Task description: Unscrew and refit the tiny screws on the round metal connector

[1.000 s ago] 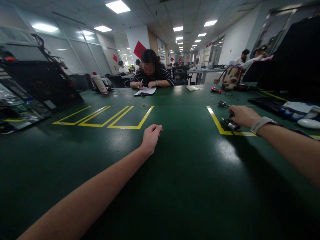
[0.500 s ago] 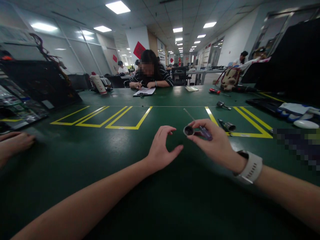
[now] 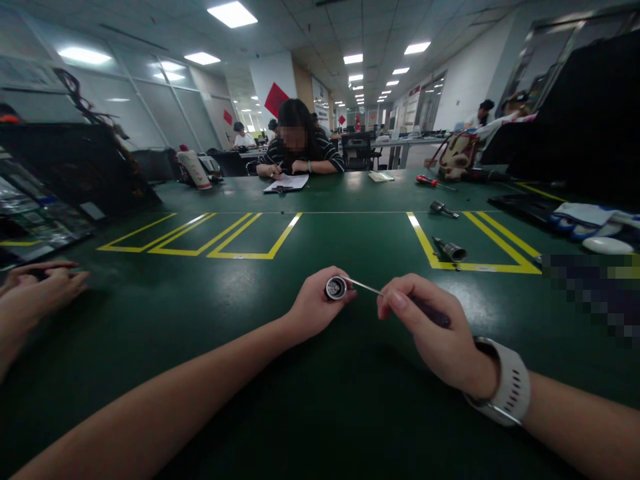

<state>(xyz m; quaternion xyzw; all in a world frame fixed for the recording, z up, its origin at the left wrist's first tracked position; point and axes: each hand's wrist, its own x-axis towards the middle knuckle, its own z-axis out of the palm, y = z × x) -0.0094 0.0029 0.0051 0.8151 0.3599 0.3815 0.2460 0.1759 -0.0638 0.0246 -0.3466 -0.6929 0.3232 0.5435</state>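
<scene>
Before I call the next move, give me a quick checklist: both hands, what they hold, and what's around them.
1. Left hand has the round metal part: ok, held with its open end facing the camera.
2. Right hand has the screwdriver: ok, shaft pointing toward the left hand.
3. Screwdriver tip clear of the metal part: cannot tell; it lies by the rim, and contact or a gap can't be made out.
4. Two loose metal pieces clear of both hands: ok, both lie on the table.
5. Other person's hands clear of the left hand: ok, well apart at the picture's left edge.
</scene>
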